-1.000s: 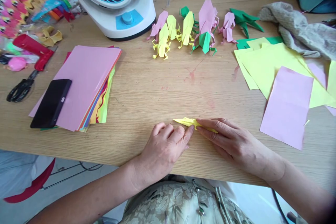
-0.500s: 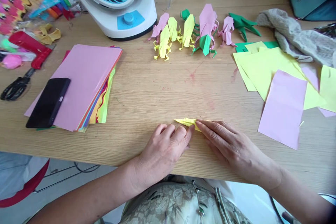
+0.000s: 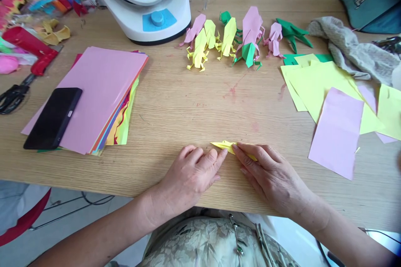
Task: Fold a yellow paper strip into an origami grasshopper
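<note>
Left hand and right hand press folded yellow paper flat on the table.

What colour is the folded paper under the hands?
Yellow; the folded paper shows best in the head view.

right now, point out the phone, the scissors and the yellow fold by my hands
phone [image 3: 53, 118]: head view, middle of its black face
scissors [image 3: 12, 96]: head view, black handles
yellow fold [image 3: 223, 146]: head view, bare left tip

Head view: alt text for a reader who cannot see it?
The left hand and right hand press a folded yellow paper piece against the wooden table. Beyond it stand folded paper figures; a black phone lies on a paper stack.
</note>
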`<action>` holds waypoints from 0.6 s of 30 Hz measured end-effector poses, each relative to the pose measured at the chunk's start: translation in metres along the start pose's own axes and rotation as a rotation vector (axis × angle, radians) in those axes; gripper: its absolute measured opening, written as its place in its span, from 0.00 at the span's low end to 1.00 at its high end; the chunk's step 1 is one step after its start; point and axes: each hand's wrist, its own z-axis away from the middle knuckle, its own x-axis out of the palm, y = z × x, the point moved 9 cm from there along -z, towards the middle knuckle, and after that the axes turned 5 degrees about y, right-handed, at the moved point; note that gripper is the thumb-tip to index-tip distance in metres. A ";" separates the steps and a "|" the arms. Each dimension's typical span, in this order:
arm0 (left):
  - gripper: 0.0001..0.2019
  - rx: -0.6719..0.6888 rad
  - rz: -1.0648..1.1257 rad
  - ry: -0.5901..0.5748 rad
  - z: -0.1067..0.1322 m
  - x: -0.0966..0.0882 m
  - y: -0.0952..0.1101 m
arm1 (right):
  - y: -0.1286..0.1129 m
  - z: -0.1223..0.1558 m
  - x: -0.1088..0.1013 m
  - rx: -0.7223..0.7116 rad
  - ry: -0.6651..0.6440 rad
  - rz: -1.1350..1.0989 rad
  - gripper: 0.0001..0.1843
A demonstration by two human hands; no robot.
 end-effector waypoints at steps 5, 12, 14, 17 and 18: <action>0.27 -0.033 -0.041 -0.062 0.004 0.002 -0.006 | -0.002 -0.001 -0.002 -0.012 0.006 0.004 0.25; 0.30 -0.008 -0.060 -0.113 0.001 0.005 -0.005 | -0.002 0.000 -0.003 -0.013 0.028 -0.010 0.30; 0.31 -0.003 -0.071 -0.128 0.001 0.005 -0.004 | -0.002 0.000 -0.004 -0.016 0.031 -0.009 0.30; 0.32 -0.008 -0.079 -0.145 0.000 0.005 -0.004 | -0.002 0.001 -0.004 -0.019 0.023 -0.020 0.28; 0.33 -0.013 -0.076 -0.149 0.000 0.005 -0.004 | -0.003 0.001 -0.004 -0.020 0.019 -0.023 0.28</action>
